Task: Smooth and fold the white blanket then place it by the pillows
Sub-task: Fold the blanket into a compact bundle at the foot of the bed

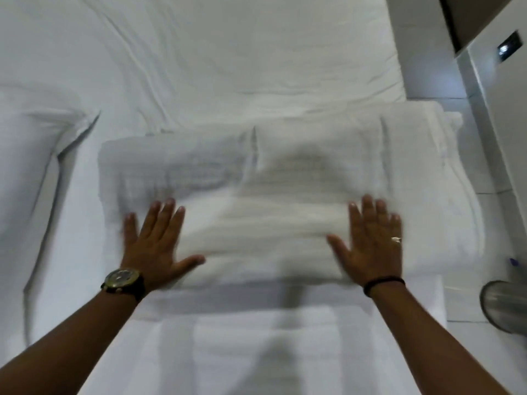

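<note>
The white blanket (pixel 265 201) lies folded into a thick, wide bundle across the bed, its right end reaching the mattress edge. My left hand (pixel 155 242) presses flat on its near left part, fingers spread and straight; a watch is on that wrist. My right hand (pixel 370 240) lies flat on the near right part, fingers spread, with a ring and a dark wrist band. A white pillow (pixel 31 155) sits at the left edge, apart from the blanket. The frame is blurred by motion.
The white bed sheet (pixel 214 58) stretches away beyond the blanket with several creases. To the right are a tiled floor (pixel 484 349), a white cabinet or wall unit (pixel 502 115) and a round metal bin (pixel 504 305) by the bed's edge.
</note>
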